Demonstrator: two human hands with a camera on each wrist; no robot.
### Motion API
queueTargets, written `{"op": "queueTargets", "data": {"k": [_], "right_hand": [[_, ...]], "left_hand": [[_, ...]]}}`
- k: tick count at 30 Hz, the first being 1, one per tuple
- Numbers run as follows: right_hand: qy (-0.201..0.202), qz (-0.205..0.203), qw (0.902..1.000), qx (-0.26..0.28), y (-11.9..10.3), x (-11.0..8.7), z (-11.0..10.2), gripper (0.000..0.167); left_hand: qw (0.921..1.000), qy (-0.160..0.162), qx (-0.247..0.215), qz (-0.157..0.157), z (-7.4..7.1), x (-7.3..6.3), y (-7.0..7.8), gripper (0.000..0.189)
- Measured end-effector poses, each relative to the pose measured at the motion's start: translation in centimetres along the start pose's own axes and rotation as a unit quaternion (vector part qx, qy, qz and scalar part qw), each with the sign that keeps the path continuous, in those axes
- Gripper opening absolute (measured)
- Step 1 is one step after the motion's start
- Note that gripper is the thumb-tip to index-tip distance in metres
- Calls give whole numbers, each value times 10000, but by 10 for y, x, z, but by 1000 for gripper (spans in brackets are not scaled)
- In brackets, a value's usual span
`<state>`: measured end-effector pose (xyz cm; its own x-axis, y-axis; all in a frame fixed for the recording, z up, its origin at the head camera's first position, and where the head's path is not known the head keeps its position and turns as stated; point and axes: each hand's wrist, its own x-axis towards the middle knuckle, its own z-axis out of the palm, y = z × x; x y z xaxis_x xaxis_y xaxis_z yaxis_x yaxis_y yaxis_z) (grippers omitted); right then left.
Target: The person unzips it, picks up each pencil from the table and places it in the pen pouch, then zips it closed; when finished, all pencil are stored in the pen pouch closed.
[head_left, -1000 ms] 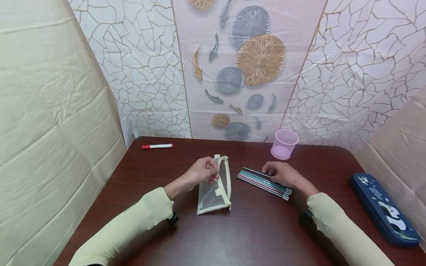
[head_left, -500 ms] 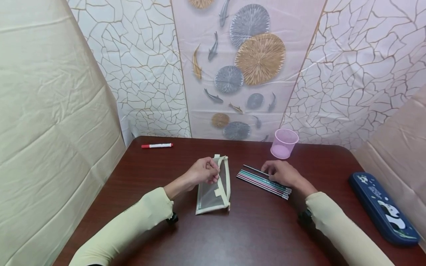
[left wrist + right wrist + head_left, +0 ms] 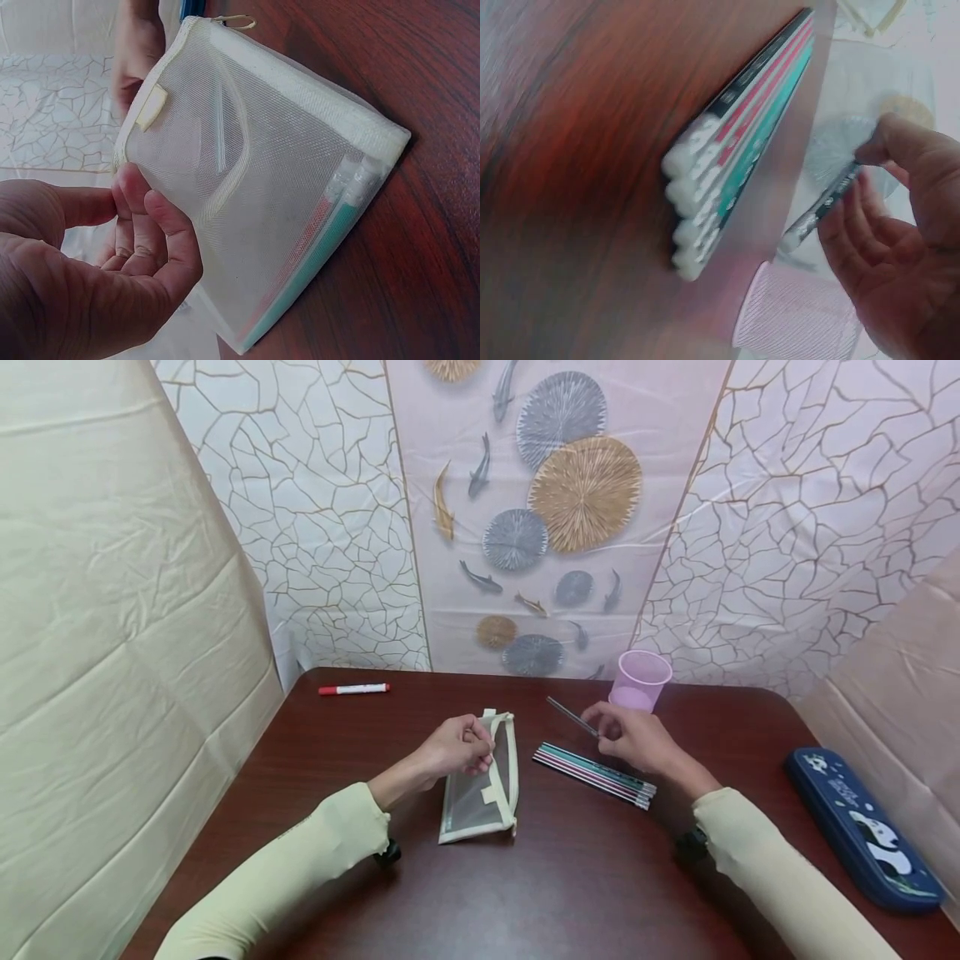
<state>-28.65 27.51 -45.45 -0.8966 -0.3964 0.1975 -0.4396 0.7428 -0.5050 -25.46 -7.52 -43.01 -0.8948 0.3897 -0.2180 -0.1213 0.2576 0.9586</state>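
My left hand (image 3: pixel 456 747) pinches the opening edge of a cream mesh pencil pouch (image 3: pixel 472 810), holding its mouth apart. Through the mesh in the left wrist view, a red pencil (image 3: pixel 296 247) and a teal pencil (image 3: pixel 337 229) lie along the pouch's bottom. Between thumb and fingers, my right hand (image 3: pixel 636 740) grips a dark pencil (image 3: pixel 567 712), raised above the table with its white eraser end (image 3: pixel 791 241) by the palm side. Just in front of that hand, several black, red and teal pencils (image 3: pixel 588 772) lie side by side on the table.
A pink mesh cup (image 3: pixel 643 670) stands at the back edge behind my right hand. The navy panda pencil case (image 3: pixel 862 827) lies at the far right. A red-and-white marker (image 3: pixel 354 689) lies at the back left of the dark wooden table (image 3: pixel 517 902).
My right hand has taken the dark pencil from the back of the row and lifted it up and away. My left hand and the pouch have stayed nearly still.
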Motion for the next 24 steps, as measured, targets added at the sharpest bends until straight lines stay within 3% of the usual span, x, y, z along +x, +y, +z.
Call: {"op": "queueTargets", "data": {"k": [7,11,18,24], "right_hand": [[1255,-458,9909,190,-24,2,-1,48],[1633,-523,9842,434,-35,3,0,46],[1829,-293,9727,1396,-54,3,7,47],[1337,-188,9484,2869,-71,3,17,51]], "left_hand": [[10000,-19,42,-11,-1,1,0,6],[10000,-7,52,-1,-1,1,0,6],[10000,9,-16,-47,0,1,2,7],[10000,-2,-5,-68,0,-1,2,6]]}}
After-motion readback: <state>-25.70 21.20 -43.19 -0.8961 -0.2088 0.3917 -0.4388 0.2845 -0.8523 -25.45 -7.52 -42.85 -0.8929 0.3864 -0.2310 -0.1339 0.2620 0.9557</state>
